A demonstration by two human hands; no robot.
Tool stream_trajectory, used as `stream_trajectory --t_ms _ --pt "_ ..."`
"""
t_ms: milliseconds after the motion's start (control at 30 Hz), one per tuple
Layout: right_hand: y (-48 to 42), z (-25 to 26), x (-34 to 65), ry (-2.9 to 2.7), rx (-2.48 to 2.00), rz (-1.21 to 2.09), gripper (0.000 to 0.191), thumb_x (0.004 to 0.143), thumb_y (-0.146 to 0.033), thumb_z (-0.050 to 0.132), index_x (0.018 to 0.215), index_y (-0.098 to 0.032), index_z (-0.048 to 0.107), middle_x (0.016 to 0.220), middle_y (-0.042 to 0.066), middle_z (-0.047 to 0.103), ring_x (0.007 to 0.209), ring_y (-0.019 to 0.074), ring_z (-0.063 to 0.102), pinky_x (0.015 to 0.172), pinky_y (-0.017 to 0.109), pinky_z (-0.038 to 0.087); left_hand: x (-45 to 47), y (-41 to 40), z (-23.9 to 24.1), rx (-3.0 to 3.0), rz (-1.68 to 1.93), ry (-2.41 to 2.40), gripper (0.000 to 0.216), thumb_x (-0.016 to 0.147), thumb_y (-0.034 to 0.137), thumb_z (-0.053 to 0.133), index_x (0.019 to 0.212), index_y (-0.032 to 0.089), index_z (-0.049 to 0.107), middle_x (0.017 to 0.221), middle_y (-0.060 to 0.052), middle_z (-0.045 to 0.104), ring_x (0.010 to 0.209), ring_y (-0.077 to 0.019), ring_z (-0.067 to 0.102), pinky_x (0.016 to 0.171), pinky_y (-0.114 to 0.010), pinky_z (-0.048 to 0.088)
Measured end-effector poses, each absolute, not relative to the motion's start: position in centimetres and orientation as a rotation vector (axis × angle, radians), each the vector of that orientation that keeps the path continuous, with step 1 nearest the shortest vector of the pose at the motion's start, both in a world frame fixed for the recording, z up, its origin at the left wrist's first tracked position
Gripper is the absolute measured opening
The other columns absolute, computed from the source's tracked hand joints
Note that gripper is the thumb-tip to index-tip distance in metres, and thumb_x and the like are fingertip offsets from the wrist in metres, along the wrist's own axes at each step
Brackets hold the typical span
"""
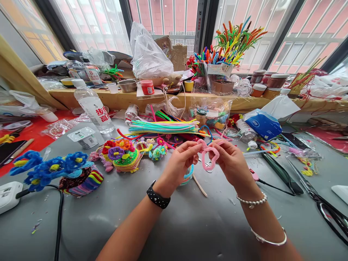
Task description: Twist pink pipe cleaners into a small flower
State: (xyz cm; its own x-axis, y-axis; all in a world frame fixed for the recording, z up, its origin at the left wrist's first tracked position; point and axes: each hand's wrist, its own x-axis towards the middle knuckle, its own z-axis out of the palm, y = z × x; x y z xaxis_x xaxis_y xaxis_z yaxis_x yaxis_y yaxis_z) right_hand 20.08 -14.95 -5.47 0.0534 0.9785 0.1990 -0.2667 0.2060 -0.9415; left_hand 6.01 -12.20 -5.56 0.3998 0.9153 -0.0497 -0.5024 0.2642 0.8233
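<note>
A pink pipe cleaner (pixel 208 167), bent into a loop, is held up over the grey table between my two hands. My left hand (pixel 182 159) pinches its left side between thumb and fingers. On the other side, my right hand (pixel 231 159) grips it with closed fingertips. Below my hands sits a light blue ring-shaped piece (pixel 187 177), partly hidden by my left hand. A pale stick-like strip (pixel 199 185) lies beside it. Behind my hands a bundle of coloured pipe cleaners (pixel 163 127) lies across the table.
To the left stand a striped pot with blue flowers (pixel 81 180), a flower-topped fuzzy piece (pixel 126 159) and a clear bottle (pixel 94 107). Scissors (pixel 323 203) and a green-black tool (pixel 282 174) with a cable lie right. A blue tissue pack (pixel 262 123) sits behind them.
</note>
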Motion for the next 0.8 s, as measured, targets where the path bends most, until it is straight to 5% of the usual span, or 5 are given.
stream_trajectory --t_ms 133,400,533,667,800 --pt "-14.7 -5.8 20.1 -1.081 -0.918 1.150 0.019 0.069 -0.032 0.068 0.061 -0.018 0.059 0.057 -0.004 0.053 0.049 0.0069 0.044 0.047 0.020 0.038 6.0 -12.2 -5.4 0.797 0.990 0.529 0.012 0.062 0.023 0.072 0.068 0.014 0.066 0.058 0.002 0.058 0.046 -0.0025 0.045 0.044 -0.015 0.036" --pt "-14.2 -6.1 20.5 -1.064 -1.209 0.992 0.029 0.065 -0.040 0.068 0.057 -0.016 0.052 0.045 -0.006 0.044 0.041 0.0063 0.036 0.039 0.021 0.028 5.7 -12.5 -5.0 0.667 0.942 0.441 0.010 0.060 0.018 0.073 0.067 0.015 0.066 0.062 0.002 0.062 0.050 -0.0037 0.054 0.054 -0.014 0.048" --pt "-14.1 -6.4 20.8 -1.178 -1.291 0.920 0.028 0.068 -0.041 0.064 0.062 -0.017 0.051 0.049 -0.004 0.047 0.043 0.0090 0.041 0.040 0.022 0.032 5.6 -12.5 -4.8 0.655 0.951 0.461 0.008 0.062 0.015 0.071 0.067 0.015 0.064 0.060 0.002 0.062 0.049 -0.0034 0.055 0.053 -0.013 0.048" --pt "-14.4 -6.0 20.9 -1.460 -1.237 0.478 0.021 0.073 -0.031 0.060 0.091 -0.020 0.059 0.098 0.009 0.060 0.090 0.0213 0.057 0.073 0.036 0.048 5.7 -12.2 -4.8 0.582 0.976 0.514 0.006 0.068 0.013 0.066 0.074 0.015 0.066 0.061 0.002 0.063 0.051 -0.0034 0.057 0.052 -0.011 0.048" --pt "-15.1 -5.4 20.7 -1.735 -1.184 0.200 0.026 0.084 -0.031 0.049 0.108 -0.022 0.056 0.112 0.009 0.060 0.108 0.0244 0.052 0.099 0.048 0.032 5.8 -12.1 -4.9 0.535 0.997 0.560 0.005 0.072 0.015 0.063 0.076 0.016 0.067 0.065 0.001 0.064 0.055 -0.0035 0.058 0.054 -0.011 0.048"
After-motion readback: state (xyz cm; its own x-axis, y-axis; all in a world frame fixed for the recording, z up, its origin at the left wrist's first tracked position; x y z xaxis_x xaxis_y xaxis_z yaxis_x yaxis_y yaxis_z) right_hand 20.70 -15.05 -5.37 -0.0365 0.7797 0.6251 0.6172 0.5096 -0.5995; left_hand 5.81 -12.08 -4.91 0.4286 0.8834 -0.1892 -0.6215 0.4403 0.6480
